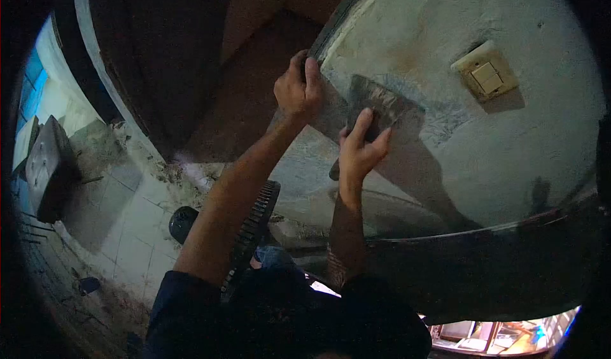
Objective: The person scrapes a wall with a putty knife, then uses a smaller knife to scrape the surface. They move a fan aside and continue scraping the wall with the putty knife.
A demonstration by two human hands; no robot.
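Observation:
My right hand [364,147] grips a wide-bladed scraper [382,101], its flat metal blade lying against the pale wall [407,34]. The handle is mostly hidden in my palm. Rough, scuffed grey patches mark the wall on both sides of the blade. Further left, my left hand [297,86] is closed around the wall's edge beside the dark doorway, thumb up and fingers partly hidden. A cream light switch [487,77] sits in the wall to the right of the scraper, slightly tilted in view.
Dusty floor tiles [130,222] with debris stretch out at lower left. A grey cushioned piece [48,168] stands at far left. The dark doorway [261,60] opens left of the wall. A ridged dark object [258,216] is below my left forearm.

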